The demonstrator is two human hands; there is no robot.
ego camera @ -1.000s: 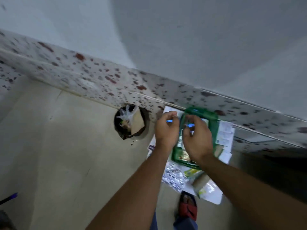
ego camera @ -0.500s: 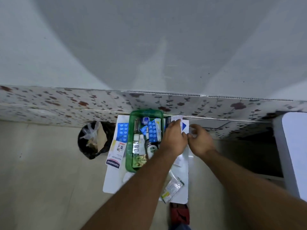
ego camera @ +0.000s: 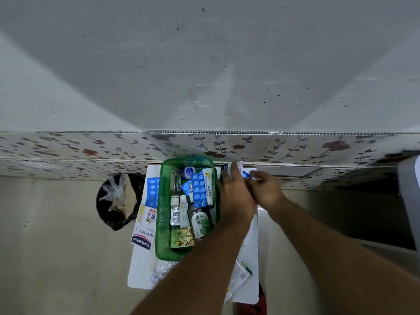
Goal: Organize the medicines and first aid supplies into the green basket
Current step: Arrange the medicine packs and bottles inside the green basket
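White board on tiled floor | green plastic basket part-filled | left hand, right hand right of basket, jointly pinching small blue-white medicine packet, apparently readying it for the basket.

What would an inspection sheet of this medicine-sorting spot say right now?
Surface: small white table against a floral-tiled wall.
Job's things: green basket holds a Dettol bottle, blue blister strip and tube; Hansaplast box and another blue strip lie beside it.
Clutter: loose packets at the near edge.
Grippers: left hand and right hand together grip a small box.
Cables: nothing seen.
Surroundings: black bin on the floor, lined with a bag.
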